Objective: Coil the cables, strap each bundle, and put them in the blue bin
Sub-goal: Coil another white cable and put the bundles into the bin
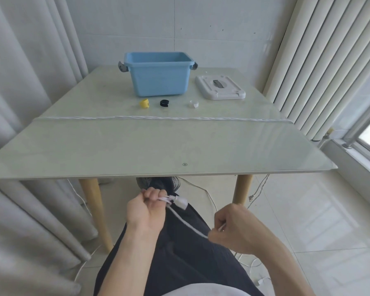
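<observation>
A single mark is seen on the glass table (179, 146): a small round stamp (185, 164) printed near the front edge, just right of the middle. Two or three characters are enclosed in its circle, but they are too small and blurred to be read. No lettering, brand name or number can be made out on the blue bin (158, 76), on the white lid (220, 87) beside it, or on the cable plug (181, 202).
</observation>
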Demonstrator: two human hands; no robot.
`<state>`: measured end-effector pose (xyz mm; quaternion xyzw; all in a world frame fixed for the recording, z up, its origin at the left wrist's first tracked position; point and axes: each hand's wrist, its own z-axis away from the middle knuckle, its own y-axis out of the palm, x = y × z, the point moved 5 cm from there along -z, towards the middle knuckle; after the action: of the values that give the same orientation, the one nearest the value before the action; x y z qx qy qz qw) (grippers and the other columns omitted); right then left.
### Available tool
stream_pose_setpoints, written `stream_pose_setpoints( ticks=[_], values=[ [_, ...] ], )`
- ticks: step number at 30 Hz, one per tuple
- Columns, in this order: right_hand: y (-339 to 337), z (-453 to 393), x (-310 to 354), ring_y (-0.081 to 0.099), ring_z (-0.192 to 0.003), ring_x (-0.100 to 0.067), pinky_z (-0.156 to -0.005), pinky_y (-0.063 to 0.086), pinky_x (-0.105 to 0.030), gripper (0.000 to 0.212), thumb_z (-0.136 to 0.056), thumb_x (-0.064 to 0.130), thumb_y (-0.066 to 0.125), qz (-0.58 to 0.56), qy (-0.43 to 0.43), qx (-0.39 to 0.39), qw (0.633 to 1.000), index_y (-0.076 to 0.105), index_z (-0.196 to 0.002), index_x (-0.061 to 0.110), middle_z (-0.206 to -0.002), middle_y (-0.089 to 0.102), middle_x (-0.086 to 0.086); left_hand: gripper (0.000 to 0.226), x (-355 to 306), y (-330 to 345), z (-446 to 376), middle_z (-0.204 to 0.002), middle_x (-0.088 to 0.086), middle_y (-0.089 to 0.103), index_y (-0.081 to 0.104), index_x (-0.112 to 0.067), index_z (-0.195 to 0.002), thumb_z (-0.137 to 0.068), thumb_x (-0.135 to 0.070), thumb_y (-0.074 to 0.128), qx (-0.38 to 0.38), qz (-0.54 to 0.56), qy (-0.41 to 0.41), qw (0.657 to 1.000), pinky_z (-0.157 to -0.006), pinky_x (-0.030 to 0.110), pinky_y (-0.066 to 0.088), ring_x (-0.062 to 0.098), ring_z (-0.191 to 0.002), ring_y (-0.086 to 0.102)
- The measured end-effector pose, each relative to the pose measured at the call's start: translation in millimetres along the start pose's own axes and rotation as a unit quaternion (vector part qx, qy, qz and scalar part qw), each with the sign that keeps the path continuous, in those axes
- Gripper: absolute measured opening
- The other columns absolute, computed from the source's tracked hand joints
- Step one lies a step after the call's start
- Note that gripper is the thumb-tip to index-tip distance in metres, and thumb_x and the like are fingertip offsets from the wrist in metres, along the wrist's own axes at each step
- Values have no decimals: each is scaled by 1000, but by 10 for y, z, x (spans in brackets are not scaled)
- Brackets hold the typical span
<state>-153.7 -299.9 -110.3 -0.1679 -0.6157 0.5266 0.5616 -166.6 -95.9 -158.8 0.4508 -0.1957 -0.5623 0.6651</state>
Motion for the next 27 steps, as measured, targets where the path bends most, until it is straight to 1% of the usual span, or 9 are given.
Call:
stream_pose_setpoints(
  ticks=[3,6,11,13,17,20,23,25,27],
  values=[
    [90,53,165,40,-53,-10,-49,33,-20,28,-76,28,64,-25,-39,65,997,53,-51,18,-65,58,-9,33,28,11,-37,-66,3,40,40,-14,-77,-105,-4,26,9,-92,22,995,-68,30,40,16,-56,38],
    [19,71,321,43,-54,-7,-52,36,-19,27,-87,30,63,-89,-84,25,992,63,-64,16,-64,60,-6,24,157,21,18,-65,4,52,52,-7,-85,-106,-8,38,62,-280,-3,958,-66,33,45,18,-57,48],
    [-214,31,269,49,-60,-7,-55,35,-16,30,-94,40,64,-175,-88,-150,969,71,-69,24,-72,62,4,31,301,188,394,-68,14,60,65,-4,-89,-106,-15,41,266,-582,-52,767,-59,28,45,21,-54,53],
    [-246,15,201,53,-62,-3,-57,35,-12,23,-92,35,69,-189,-80,-189,960,73,-71,28,-74,64,11,44,370,223,494,-60,13,46,67,-11,-79,-107,-24,37,322,-588,-101,735,-53,27,35,19,-48,36],
    [-178,-45,101,60,-77,-8,-63,41,-12,18,-89,46,66,-209,-69,-232,947,73,-88,29,-81,65,12,58,447,247,564,-52,-2,18,56,-15,-68,-102,-56,33,346,-545,-176,743,-45,24,16,12,-46,11],
    [-63,-97,103,58,-80,-7,-68,41,-16,40,-95,54,46,-241,-94,-152,954,71,-89,24,-88,64,9,47,418,286,554,-49,-5,18,44,-20,-60,-97,-47,50,333,-488,-160,791,-44,23,15,10,-44,11],
    [-18,-124,163,58,-69,-5,-69,42,-15,41,-100,38,45,-336,-106,-79,933,65,-81,8,-74,67,2,42,394,291,469,-48,-6,18,46,-18,-61,-96,-43,46,294,-416,-154,847,-43,25,14,9,-41,12],
    [29,-143,168,52,-58,-13,-64,44,-20,36,-100,30,48,-457,-83,-48,884,59,-76,6,-56,56,0,41,409,294,443,-51,-3,20,51,-15,-66,-98,-40,46,291,-397,-153,856,-43,25,21,10,-41,17],
    [94,-159,163,33,-46,-13,-55,37,-24,33,-99,29,51,-606,-46,-10,794,57,-75,7,-47,33,4,40,427,299,460,-58,0,22,56,-10,-73,-100,-37,45,301,-400,-154,852,-49,26,31,13,-47,24]
  ],
)
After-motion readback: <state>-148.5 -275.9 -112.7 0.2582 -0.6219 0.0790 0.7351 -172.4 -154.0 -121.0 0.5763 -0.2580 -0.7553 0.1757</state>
